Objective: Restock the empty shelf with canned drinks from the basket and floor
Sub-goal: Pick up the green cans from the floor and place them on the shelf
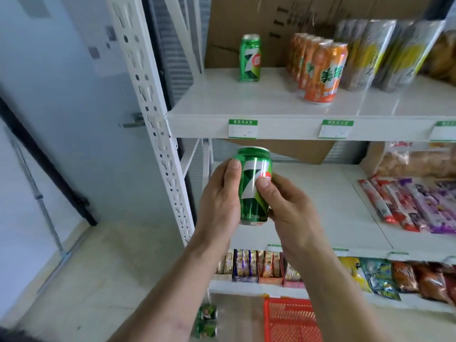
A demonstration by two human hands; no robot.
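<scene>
Green can (pixel 254 186), upright, held in front of the white shelf (pixel 283 107) between both hands: left hand (pixel 219 196) wraps its left side, fingers curled round it with the thumb on the label; right hand (pixel 288 206) grips its right side likewise. A second green can (pixel 250 58) stands on the shelf beside orange cans (pixel 320 70). Red basket (pixel 291 319) and further green cans (pixel 207 322) lie on the floor.

A single wide-angle view is taken from head height, aimed forward and down at the white shelving unit (pixel 271 114), which is seen close and slightly from the left. The forearms are caught rising from the bottom edge, and the floor (pixel 98 280) and a red basket (pixel 291 319) are taken in below, with straight lines bowed towards the edges
</scene>
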